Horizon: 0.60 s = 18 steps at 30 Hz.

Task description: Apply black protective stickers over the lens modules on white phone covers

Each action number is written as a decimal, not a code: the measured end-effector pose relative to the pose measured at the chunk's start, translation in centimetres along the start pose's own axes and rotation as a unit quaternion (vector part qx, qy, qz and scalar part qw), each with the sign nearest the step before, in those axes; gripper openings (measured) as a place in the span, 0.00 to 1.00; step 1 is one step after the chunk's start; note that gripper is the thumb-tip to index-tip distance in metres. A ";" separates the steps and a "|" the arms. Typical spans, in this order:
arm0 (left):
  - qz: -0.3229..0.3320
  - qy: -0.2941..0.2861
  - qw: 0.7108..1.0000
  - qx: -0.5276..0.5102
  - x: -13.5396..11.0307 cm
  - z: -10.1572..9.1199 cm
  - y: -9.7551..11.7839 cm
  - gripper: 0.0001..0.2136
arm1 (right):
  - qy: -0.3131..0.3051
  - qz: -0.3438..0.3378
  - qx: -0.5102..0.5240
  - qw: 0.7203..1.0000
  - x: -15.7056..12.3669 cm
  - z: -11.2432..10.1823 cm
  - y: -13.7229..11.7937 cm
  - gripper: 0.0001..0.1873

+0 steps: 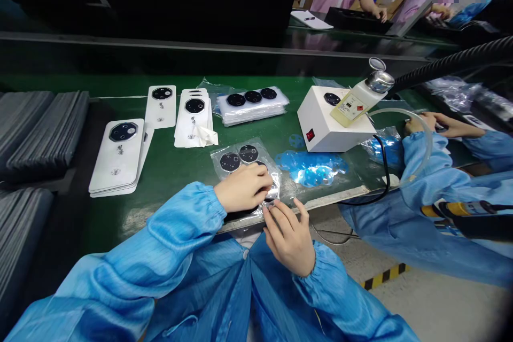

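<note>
Left hand [242,188] is gripping the edge of a clear film sheet of black lens covers [240,156], fingers closed; right hand [288,238] is pinching narrowly at that edge, just below. Blue film scraps [310,168] are lying beside the grip on the green bench [176,171].

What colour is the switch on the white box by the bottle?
Red, best seen in the head view: a rocker switch on the front of the white box.

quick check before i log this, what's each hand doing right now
Left hand: closed on the clear plastic sheet.
Right hand: fingers curled at the sheet's edge; whether it holds anything cannot be told.
</note>
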<state>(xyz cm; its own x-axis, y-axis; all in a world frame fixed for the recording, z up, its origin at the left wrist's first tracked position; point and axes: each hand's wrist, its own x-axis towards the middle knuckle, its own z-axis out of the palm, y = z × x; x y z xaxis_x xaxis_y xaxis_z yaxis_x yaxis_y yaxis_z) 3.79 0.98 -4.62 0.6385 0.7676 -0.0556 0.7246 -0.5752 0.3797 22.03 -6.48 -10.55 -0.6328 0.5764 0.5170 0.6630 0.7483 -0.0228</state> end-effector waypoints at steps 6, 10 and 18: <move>0.017 -0.024 0.999 0.015 0.3 0.8 1.7 0.06 | 0.004 0.005 0.004 1.000 -0.4 -0.1 0.7 0.16; -0.020 -0.024 0.999 -0.010 1.1 1.5 1.6 0.08 | -0.004 0.021 0.005 1.000 -0.5 0.0 1.1 0.16; -0.139 -0.013 0.979 -0.149 2.0 0.6 -0.1 0.11 | -0.049 0.028 0.021 0.998 -0.4 -0.4 1.4 0.18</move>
<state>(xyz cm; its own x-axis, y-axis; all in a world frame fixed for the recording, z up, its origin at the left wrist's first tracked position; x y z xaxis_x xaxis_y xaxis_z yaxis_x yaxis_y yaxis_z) 5.15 2.43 -5.33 0.4367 0.8732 -0.2164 0.7658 -0.2347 0.5987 23.35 -5.80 -10.48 -0.6327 0.6460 0.4270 0.6825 0.7257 -0.0866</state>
